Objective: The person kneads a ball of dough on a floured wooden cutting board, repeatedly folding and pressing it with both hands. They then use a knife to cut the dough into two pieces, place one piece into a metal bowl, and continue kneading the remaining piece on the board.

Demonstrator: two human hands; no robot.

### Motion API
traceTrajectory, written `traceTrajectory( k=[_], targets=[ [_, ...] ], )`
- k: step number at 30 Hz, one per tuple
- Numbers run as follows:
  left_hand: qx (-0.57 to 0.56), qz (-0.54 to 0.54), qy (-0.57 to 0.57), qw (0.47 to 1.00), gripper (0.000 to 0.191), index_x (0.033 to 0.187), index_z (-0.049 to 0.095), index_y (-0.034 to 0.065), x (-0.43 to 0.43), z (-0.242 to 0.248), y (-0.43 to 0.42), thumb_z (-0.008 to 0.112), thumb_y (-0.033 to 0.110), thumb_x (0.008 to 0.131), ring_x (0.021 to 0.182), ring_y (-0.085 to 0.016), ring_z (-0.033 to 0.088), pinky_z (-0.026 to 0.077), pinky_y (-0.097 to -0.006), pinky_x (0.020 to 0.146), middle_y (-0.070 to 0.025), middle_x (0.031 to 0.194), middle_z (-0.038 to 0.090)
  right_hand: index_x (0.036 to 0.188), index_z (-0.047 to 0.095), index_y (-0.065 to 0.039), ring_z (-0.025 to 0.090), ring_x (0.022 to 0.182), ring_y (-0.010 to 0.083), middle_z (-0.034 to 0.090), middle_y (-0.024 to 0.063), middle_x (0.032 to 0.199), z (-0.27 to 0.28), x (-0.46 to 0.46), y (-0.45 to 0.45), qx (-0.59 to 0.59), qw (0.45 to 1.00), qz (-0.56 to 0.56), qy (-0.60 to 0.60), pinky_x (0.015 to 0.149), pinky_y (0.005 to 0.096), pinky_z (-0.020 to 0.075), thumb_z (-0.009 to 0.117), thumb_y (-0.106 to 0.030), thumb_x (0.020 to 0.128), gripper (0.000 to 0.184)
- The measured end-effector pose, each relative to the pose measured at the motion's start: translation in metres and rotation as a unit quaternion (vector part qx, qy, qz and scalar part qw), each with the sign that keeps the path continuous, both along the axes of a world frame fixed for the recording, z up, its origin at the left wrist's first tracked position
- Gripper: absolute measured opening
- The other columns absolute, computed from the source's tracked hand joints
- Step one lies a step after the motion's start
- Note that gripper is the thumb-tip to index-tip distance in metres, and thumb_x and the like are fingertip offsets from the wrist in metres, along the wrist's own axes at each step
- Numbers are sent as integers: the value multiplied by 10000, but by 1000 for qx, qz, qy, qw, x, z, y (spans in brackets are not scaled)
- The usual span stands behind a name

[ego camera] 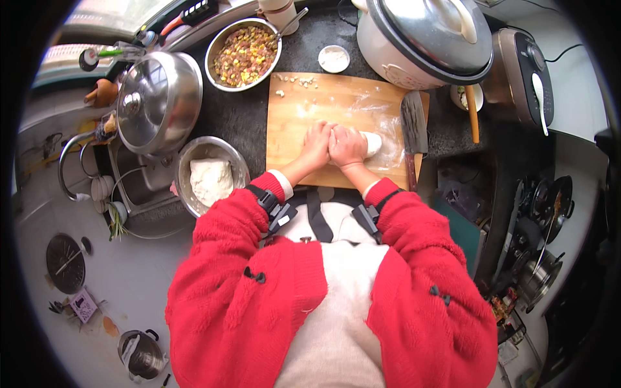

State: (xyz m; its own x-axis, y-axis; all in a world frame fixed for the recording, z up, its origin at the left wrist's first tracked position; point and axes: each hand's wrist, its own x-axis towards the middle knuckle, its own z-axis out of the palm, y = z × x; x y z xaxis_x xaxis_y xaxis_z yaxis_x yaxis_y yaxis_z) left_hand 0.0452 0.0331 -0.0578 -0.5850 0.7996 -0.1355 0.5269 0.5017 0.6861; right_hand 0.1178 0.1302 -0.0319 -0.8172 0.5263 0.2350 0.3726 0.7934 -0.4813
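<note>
A piece of white dough (372,144) lies on a wooden cutting board (291,116), mostly covered by my hands. My right hand (348,145) presses down over it with curled fingers, and one rounded end sticks out to the right. Tight against it is my left hand (318,140), also curled; whether it grips dough underneath is hidden. Flour is dusted over the board, with small crumbs near its far left corner. A cleaver (413,123) rests along the board's right edge, handle towards me. At the left, a metal bowl (183,186) holds a larger lump of dough (211,180).
Behind the board stand a metal bowl of chopped filling (245,56) with a spoon, a small dish of flour (334,59) and a large lidded cooker (407,53). A lidded steel pot (162,104) sits left, near the sink (140,179). At right is another appliance (519,77).
</note>
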Motion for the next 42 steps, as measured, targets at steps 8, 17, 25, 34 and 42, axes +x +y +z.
traceTrajectory(
  k=[8,17,25,34,42],
  targets=[
    [-52,31,46,997,442,1088,539,22,-38,7,30,697,181,707,1106,-405,450,383,-473,954,-219,1177,487,731,642,-91,594,827,343,654,134,831,-7,-66,46,48,996,-69,7,811,445,452,506,-276,851,259],
    [65,27,-73,995,195,834,636,78,24,-8,-11,598,261,779,906,-337,582,450,-449,774,-158,880,634,715,597,-149,573,675,298,606,74,718,-9,15,-8,-10,993,107,38,583,440,433,548,-274,803,161],
    [49,157,29,986,392,1072,537,2,-4,-10,25,643,152,726,1053,-365,484,395,-457,906,-185,1082,515,750,630,-19,572,790,385,624,180,792,-21,-64,35,15,997,-6,-70,719,493,453,498,-251,828,279],
    [148,-53,139,978,595,1176,511,-41,4,7,-12,701,167,651,1153,-393,454,386,-449,966,-237,1229,482,840,632,-9,541,819,403,588,211,814,-4,5,21,-26,991,128,-22,734,516,388,480,-269,868,302],
    [78,-22,64,995,374,1054,634,24,22,3,-10,605,250,757,1047,-369,549,428,-454,905,-231,1125,589,730,667,-118,598,664,351,633,149,708,-21,24,-8,-2,993,88,-74,602,487,426,547,-305,811,237]
  ],
)
